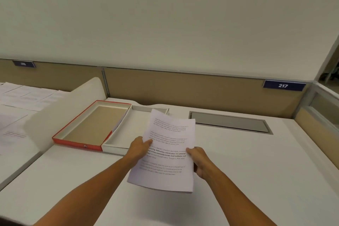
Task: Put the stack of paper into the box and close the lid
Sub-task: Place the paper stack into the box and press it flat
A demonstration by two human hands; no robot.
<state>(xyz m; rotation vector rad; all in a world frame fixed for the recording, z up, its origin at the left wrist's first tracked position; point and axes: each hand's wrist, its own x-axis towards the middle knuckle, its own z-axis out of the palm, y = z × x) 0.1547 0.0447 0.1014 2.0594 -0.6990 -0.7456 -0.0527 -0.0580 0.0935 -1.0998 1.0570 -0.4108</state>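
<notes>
I hold a stack of printed white paper (165, 154) above the white desk, tilted slightly. My left hand (138, 149) grips its left edge with the thumb on top. My right hand (199, 161) grips its right edge. The box lies open just behind and to the left: a white tray (119, 143) with low walls, partly hidden by the paper's top corner. Its lid (77, 142) is red outside with a brown inside, and lies flat to the tray's left, joined along the long side. Both halves look bare inside.
A grey cable-hatch cover (229, 122) is set into the desk (256, 170) at the back right. A tan partition (183, 88) with a blue "217" sign (283, 85) runs behind. Several loose printed sheets (22, 97) lie on the neighbouring desk at left.
</notes>
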